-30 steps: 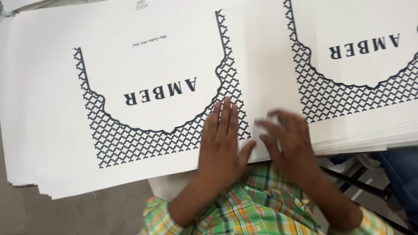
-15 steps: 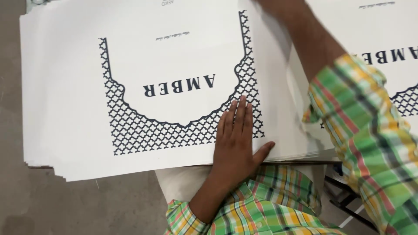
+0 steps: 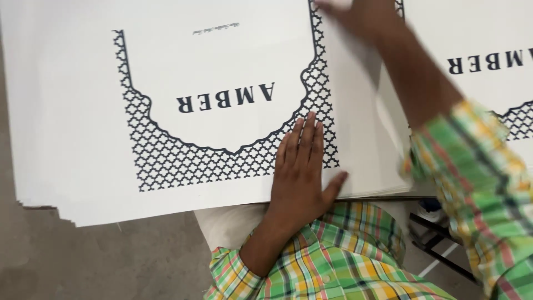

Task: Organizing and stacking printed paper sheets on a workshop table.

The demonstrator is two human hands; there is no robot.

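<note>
Hands: left hand [image 3: 300,178] flat on printed sheet stack [image 3: 72,139]; grey floor [image 3: 111,261].

**Change over the last second: right hand moved from near edge to far edge of the sheet**

I see the right hand [image 3: 355,16], which lay beside the left hand [image 3: 302,172] at the near edge of the printed sheet [image 3: 222,72] a second ago, now stretched across to that sheet's far right corner, its plaid sleeve [image 3: 477,178] crossing the view. The left hand has shifted slightly: its fingers now rest on the lattice border [image 3: 183,166] closer to the sheet's right edge. The neighbouring stack [image 3: 472,33], broadly visible a second ago, is now largely covered by the right forearm. The view itself has drifted leftward and nearer.
</note>
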